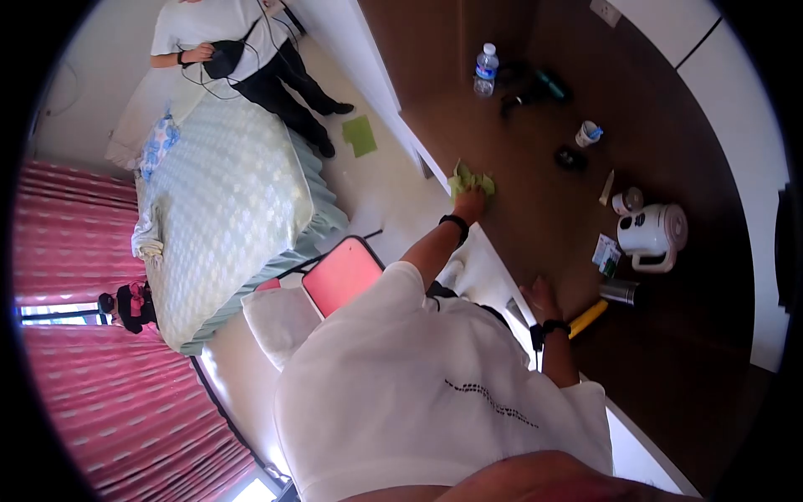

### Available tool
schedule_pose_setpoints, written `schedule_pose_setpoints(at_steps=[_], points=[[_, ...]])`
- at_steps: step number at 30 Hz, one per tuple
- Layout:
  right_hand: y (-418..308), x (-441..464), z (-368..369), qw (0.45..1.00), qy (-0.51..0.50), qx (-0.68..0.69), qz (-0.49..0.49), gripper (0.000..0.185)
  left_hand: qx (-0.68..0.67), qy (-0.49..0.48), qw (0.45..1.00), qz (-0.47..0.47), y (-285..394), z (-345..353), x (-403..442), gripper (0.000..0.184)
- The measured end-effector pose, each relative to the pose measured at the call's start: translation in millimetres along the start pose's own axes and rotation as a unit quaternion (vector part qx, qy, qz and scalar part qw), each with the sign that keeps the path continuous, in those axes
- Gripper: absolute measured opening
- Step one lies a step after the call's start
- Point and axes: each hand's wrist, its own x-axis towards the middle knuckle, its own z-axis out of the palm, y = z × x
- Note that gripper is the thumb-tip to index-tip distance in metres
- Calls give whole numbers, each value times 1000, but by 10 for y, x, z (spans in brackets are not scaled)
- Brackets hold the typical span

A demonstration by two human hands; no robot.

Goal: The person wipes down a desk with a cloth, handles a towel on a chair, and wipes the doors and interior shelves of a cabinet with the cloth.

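My left hand (471,203) is closed over a crumpled light-green cloth (473,181), pressed to the brown desktop (535,197) near its edge. My right hand (540,296) rests on the same desktop at the near edge, fingers apart and nothing in them. Beside its wrist lies a long yellow object (588,319) whose kind I cannot make out. A shiny metal cup (620,291) is just to the right of that hand, and a small printed packet (606,254) lies a little further up.
On the desktop are a white kettle (652,238), a small jar (627,201), a paper cup (588,133), a water bottle (486,70) and dark objects (570,157). Left stand a red chair (343,274) and a bed (226,201). Another person (268,58) holds a black bag beside the bed.
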Motion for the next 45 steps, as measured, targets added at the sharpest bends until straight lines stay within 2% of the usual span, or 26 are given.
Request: schedule_pose_setpoints(at_steps=[2,4,6,8,10,11,14,16,18,19,20,22,23,26,27,29,30,32,33,36,38,40,41,42,43,45], points=[[-219,-18,-223,993,14,118,3,50,10,18,1000,-15,158,271,-37,42],[-229,-24,-248,992,3,124,11,50,54,60,997,14,328,457,-142,43],[-330,-54,-374,997,28,58,-30,49,25,16,998,48,602,538,-386,44],[-307,-30,-298,997,27,68,-25,49,-3,-26,996,83,768,586,-645,45],[-326,-39,-372,997,28,73,-19,48,17,4,967,255,835,616,-814,49],[-354,-44,-384,997,13,71,-8,48,-46,3,975,216,832,605,-784,52],[-349,-73,-368,996,12,82,14,48,-79,-22,973,218,596,581,-499,54],[-355,-64,-349,995,27,95,21,48,-39,0,985,167,348,463,-200,56],[-380,-77,-388,997,24,69,15,47,-55,10,996,75,177,-20,44,57],[-375,-74,-398,997,24,70,22,47,-42,98,988,108,-145,228,337,56],[-370,-66,-403,997,25,72,13,47,-45,-3,999,13,-216,-129,465,55],[-353,-56,-388,996,30,79,17,47,-13,43,998,-35,-703,-124,841,52],[-333,-37,-366,997,29,70,6,48,-13,4,998,-68,-1216,234,1334,52],[-277,-25,-304,996,38,74,29,49,65,126,975,-173,-1433,-240,1347,41],[-333,-37,-378,993,18,104,52,49,65,118,977,-162,-1367,-374,1338,41],[-310,-13,-329,986,15,145,75,46,144,-61,970,-186,-1249,-654,1285,32],[-265,20,-274,984,16,155,84,46,152,-67,970,-178,-1159,-631,1281,32],[-196,21,-164,991,42,114,51,48,280,-196,930,-136,-793,-437,1206,26],[-205,27,-172,994,49,92,31,48,312,-161,932,-87,-641,-272,1166,24],[-97,19,-51,989,87,111,-38,48,302,-230,925,19,128,-207,866,23],[-153,6,-91,984,123,115,-50,46,276,-214,934,76,492,27,636,20],[-377,-75,-357,992,61,112,11,40,257,-167,931,199,777,349,411,25],[-429,-116,-356,991,66,114,30,40,249,-151,925,245,903,547,312,27],[-463,-128,-359,990,63,109,62,38,85,20,902,422,917,990,219,33],[-465,-127,-366,989,59,105,90,36,-89,189,804,557,969,1257,151,40],[-83,11,49,993,81,61,60,35,-146,-72,882,443,1403,863,-335,39]])
